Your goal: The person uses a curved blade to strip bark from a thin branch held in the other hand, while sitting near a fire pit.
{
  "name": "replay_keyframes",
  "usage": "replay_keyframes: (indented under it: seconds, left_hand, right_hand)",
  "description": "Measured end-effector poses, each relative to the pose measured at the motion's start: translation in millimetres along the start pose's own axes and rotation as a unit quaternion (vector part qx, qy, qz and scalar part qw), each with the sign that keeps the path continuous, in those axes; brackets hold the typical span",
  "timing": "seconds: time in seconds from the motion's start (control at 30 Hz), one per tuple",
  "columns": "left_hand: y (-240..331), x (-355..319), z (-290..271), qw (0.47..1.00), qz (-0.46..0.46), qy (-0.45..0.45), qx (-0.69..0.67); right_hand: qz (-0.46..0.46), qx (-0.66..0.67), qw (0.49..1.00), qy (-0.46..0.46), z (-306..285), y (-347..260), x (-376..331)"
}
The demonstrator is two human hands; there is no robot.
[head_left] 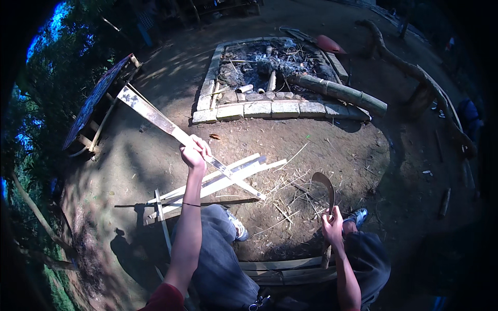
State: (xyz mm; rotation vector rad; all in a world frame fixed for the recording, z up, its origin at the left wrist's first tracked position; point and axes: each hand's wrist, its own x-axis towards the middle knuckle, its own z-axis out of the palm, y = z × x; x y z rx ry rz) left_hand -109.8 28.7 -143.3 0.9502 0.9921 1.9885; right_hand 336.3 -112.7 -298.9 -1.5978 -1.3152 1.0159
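Observation:
My left hand (194, 151) is closed round a long, flat split-bamboo strip (155, 117), held up at a slant. Its wide end points to the far left, and its narrower end slopes down to the right. In my right hand (332, 225), by my right knee, is the handle of a hooked knife (327, 186), its curved blade pointing up and away from me. The blade is apart from the strip. Several pale split-bamboo strips (218, 185) lie crossed on the ground beyond my left foot. Thin bamboo shavings (290, 197) are scattered between my feet.
Ahead is a fire pit edged with stone blocks (258, 110), holding ash and charred wood. A thick bamboo pole (342, 93) juts over its right side. A low bench (98, 106) stands left; a long crooked log (415, 72) runs along the right. Bamboo slats (285, 265) lie beneath me.

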Motion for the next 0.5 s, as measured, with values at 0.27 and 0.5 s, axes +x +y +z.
replay_keyframes:
  seconds: [0.27,0.5]
  left_hand:
    - [49,6,-6,0.959,0.15,0.227,-0.074]
    - [92,35,13,0.915,0.18,0.349,-0.094]
  right_hand:
    - [-0.031,0.065,0.997,-0.021,-1,-41,-4]
    - [0.056,0.177,0.981,-0.049,-47,-63,28]
